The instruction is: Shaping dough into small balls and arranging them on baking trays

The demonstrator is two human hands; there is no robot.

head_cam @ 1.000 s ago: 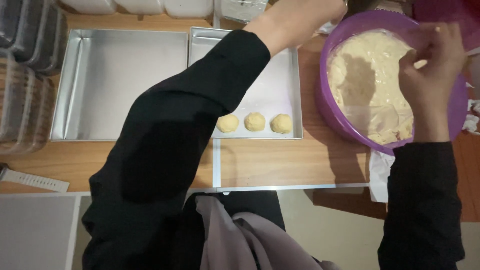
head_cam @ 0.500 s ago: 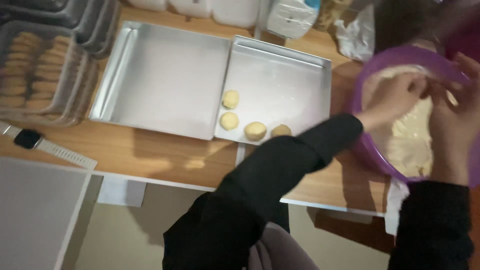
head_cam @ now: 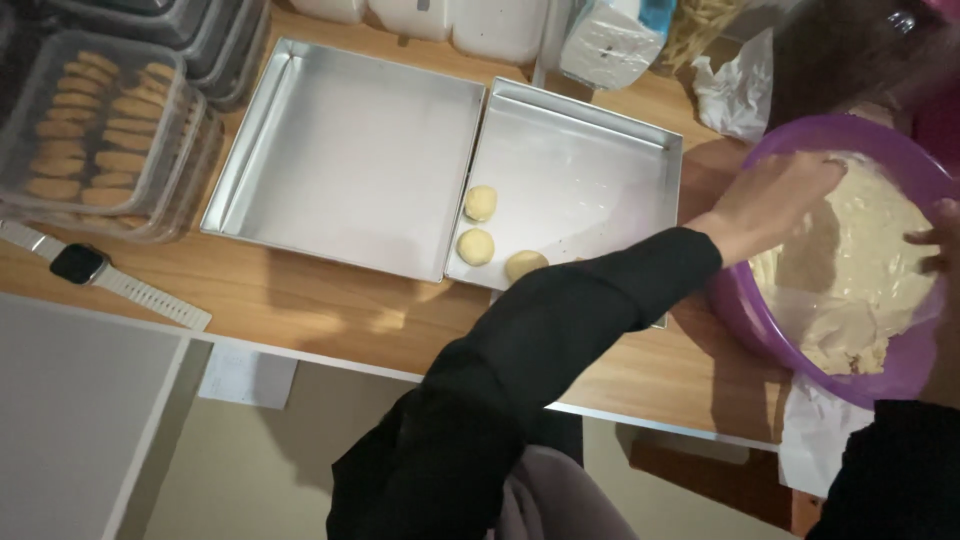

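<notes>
A purple bowl (head_cam: 752, 322) with pale dough (head_cam: 872, 262) sits at the right on the wooden table. My left arm, in a black sleeve, crosses over to it. My left hand (head_cam: 778, 196) is over the bowl's left rim with its fingers dug into the dough. Only the fingers of my right hand (head_cam: 936, 246) show at the frame's right edge, against the far side of the bowl. Three round dough balls (head_cam: 476, 246) lie along the near left of the right-hand metal tray (head_cam: 600, 160); my sleeve covers the tray's near right corner.
A second, bare metal tray (head_cam: 350, 150) adjoins on the left. Stacked clear boxes of biscuits (head_cam: 90, 140) stand at the far left, with a wristwatch (head_cam: 80, 266) in front. Crumpled paper (head_cam: 730, 95) and a bag (head_cam: 610, 40) lie behind. The table's edge (head_cam: 330, 358) runs near me.
The view swung left and down from the bowl toward the trays. My left hand moved from the bowl's far rim into the dough. The dough balls now show as a bent row.
</notes>
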